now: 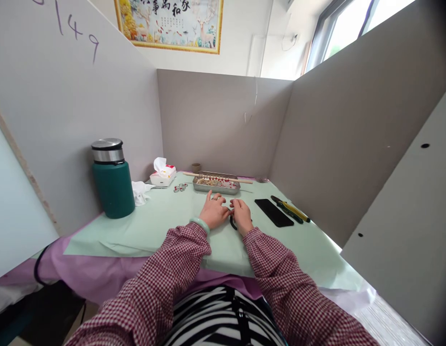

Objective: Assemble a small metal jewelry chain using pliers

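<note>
My left hand [213, 212], with a pale green bangle [200, 224] at the wrist, rests low over the green cloth. Its thumb and index finger are pinched near the right fingertips; whatever lies between them is too small to make out. Close beside it, my right hand [242, 216] is closed around a small black-handled tool [233, 223]. One curved handle shows under the palm, and the tool's tip is hidden by the fingers. Just beyond both hands stands a metal tray [217, 189] with small gold and red pieces. A wooden stick [244, 181] carrying red-dotted rings lies across it.
Several small rings [180, 187] lie left of the tray, near a tissue pack [163, 176] and crumpled tissue [141, 192]. A green bottle [114, 180] stands at left. On the right are a black phone [274, 212] and yellow-and-dark pliers [291, 210]. Grey partitions [223, 125] enclose the table.
</note>
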### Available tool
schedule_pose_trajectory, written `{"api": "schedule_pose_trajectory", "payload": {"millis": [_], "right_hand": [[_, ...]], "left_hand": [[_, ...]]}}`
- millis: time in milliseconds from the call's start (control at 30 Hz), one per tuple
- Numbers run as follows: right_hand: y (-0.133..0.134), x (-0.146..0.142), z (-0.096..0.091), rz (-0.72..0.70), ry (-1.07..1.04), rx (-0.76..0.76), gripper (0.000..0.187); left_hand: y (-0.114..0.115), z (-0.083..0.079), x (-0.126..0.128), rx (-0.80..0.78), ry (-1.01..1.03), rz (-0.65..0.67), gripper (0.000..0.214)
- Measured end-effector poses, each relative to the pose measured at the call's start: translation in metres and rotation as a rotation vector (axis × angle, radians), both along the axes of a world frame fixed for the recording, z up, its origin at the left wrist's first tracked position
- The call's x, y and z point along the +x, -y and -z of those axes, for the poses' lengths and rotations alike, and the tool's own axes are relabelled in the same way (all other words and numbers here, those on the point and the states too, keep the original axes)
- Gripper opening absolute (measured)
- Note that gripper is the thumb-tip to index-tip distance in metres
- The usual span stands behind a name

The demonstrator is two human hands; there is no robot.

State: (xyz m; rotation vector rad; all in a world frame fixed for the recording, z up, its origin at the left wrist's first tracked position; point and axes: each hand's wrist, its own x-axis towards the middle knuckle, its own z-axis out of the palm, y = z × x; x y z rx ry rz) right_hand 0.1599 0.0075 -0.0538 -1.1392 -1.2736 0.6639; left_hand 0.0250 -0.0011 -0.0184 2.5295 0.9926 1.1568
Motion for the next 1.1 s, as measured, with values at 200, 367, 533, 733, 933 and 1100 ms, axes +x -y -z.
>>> {"api": "schedule_pose_trajectory", "payload": {"millis": [200, 367, 533, 733, 933, 1100], "right_hand": [[0.001, 0.0, -0.002, 0.111, 0.228, -0.038, 0.025], [0.014, -0.003, -0.01, 0.182, 0.477, -0.035, 0.025], [0.03, -0.009, -0.012, 0.3, 0.743, -0.103, 0.022], [0.031, -0.01, -0.01, 0.4, 0.919, -0.219, 0.023], [0.028, -0.004, -0.014, 0.351, 0.987, -0.199, 0.024], [0.028, -0.006, -0.014, 0.265, 0.962, -0.023, 0.015]], "left_hand": [[0.0, 0.001, 0.0, 0.01, -0.161, -0.05, 0.022], [-0.004, 0.007, -0.001, -0.046, -0.234, -0.216, 0.026], [-0.012, 0.014, -0.008, -0.078, -0.245, -0.439, 0.027], [-0.018, 0.018, -0.013, -0.097, -0.323, -0.465, 0.029], [-0.023, 0.016, -0.02, -0.09, -0.383, -0.395, 0.028], [-0.013, 0.007, -0.021, 0.012, -0.393, -0.293, 0.045]]}}
